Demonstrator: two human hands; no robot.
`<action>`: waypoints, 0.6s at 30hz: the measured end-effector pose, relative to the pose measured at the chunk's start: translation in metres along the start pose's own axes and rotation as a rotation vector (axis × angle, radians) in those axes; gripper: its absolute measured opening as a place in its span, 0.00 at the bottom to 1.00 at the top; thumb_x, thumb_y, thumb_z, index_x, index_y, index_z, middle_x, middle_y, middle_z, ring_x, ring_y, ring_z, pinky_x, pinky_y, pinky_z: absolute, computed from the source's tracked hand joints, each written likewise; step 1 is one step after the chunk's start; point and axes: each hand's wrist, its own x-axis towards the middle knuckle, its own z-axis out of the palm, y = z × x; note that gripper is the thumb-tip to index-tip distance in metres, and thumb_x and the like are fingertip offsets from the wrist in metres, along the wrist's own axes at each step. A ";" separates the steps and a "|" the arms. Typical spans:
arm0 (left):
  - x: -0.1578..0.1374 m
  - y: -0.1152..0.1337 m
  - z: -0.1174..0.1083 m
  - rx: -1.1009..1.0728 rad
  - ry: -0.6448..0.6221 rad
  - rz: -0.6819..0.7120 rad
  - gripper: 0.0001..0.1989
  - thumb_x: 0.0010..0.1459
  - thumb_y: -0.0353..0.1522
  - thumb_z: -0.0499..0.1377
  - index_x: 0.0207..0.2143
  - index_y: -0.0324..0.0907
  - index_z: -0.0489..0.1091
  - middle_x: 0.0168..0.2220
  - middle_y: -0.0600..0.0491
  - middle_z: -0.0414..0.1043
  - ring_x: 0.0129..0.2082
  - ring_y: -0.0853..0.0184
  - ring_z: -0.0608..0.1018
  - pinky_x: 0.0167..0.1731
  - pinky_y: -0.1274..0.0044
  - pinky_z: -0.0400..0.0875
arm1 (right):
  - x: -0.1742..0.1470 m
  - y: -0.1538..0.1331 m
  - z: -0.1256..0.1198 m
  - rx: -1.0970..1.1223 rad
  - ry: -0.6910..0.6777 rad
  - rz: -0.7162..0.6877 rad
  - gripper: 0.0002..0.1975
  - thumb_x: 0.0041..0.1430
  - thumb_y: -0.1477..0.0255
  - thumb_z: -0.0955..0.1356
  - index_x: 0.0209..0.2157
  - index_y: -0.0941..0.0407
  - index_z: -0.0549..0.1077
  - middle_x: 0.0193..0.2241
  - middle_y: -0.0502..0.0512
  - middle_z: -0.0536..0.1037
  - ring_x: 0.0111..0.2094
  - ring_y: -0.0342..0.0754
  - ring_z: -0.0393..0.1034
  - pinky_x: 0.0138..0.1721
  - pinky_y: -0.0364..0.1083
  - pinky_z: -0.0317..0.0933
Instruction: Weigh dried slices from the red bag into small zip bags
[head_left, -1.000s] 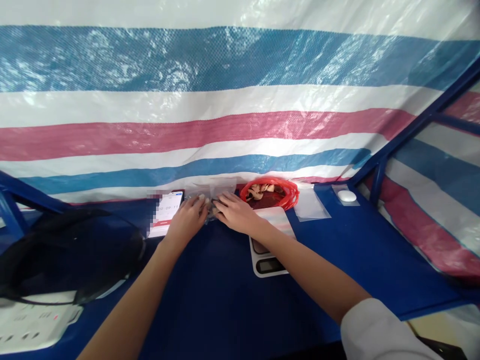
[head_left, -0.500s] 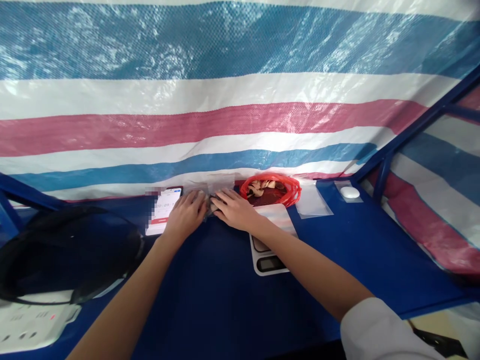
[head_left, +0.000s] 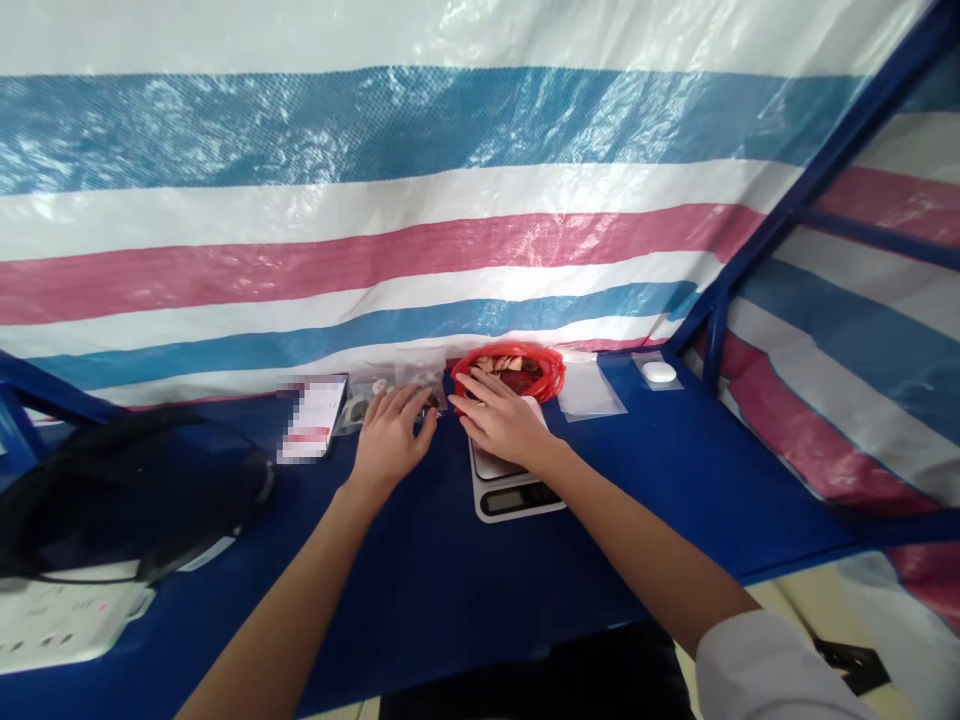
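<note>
My left hand (head_left: 395, 437) is open, its fingers slightly apart and bent, over the near edge of small clear plastic bags (head_left: 358, 398) with items inside. Its fingers partly hide the bags, so I cannot tell if they touch. My right hand (head_left: 501, 418) is also open, fingers spread, above a white kitchen scale (head_left: 510, 508). Its fingertips reach the near left rim of a red plastic bag (head_left: 553, 372), which lies open behind the scale with pale dried slices and darker pieces in it. The hand and forearm cover part of the scale's plate.
A phone (head_left: 321, 408) lies left of the clear bags. Flat clear bags (head_left: 591, 390) and a white oval object (head_left: 658, 372) on a small bag are at right. A black round item (head_left: 135, 500) and a white power strip (head_left: 71, 630) sit left. Striped sheeting (head_left: 420, 225) hangs behind.
My right hand has moved right, off the clear bags to above the scale and the red bag's edge. My left hand has lifted its fingers a little. The view has shifted slightly.
</note>
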 end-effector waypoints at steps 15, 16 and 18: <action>-0.042 0.048 0.014 -0.022 -0.043 -0.066 0.18 0.68 0.35 0.52 0.54 0.42 0.75 0.57 0.44 0.75 0.58 0.54 0.75 0.62 0.61 0.65 | -0.119 0.078 -0.026 -0.109 0.008 0.355 0.18 0.70 0.69 0.62 0.55 0.54 0.77 0.62 0.59 0.72 0.66 0.59 0.63 0.65 0.58 0.60; -0.045 0.049 0.016 -0.015 -0.070 -0.076 0.18 0.68 0.35 0.52 0.54 0.42 0.75 0.57 0.44 0.75 0.58 0.53 0.75 0.62 0.60 0.65 | -0.124 0.079 -0.026 -0.123 -0.015 0.364 0.18 0.70 0.68 0.62 0.56 0.54 0.76 0.62 0.59 0.72 0.66 0.60 0.62 0.66 0.59 0.59; -0.051 0.049 0.022 0.015 -0.138 -0.111 0.21 0.68 0.36 0.51 0.56 0.41 0.74 0.60 0.42 0.73 0.60 0.52 0.74 0.62 0.58 0.65 | -0.131 0.080 -0.024 -0.145 -0.072 0.385 0.19 0.70 0.67 0.63 0.57 0.54 0.75 0.64 0.59 0.70 0.67 0.61 0.61 0.66 0.62 0.57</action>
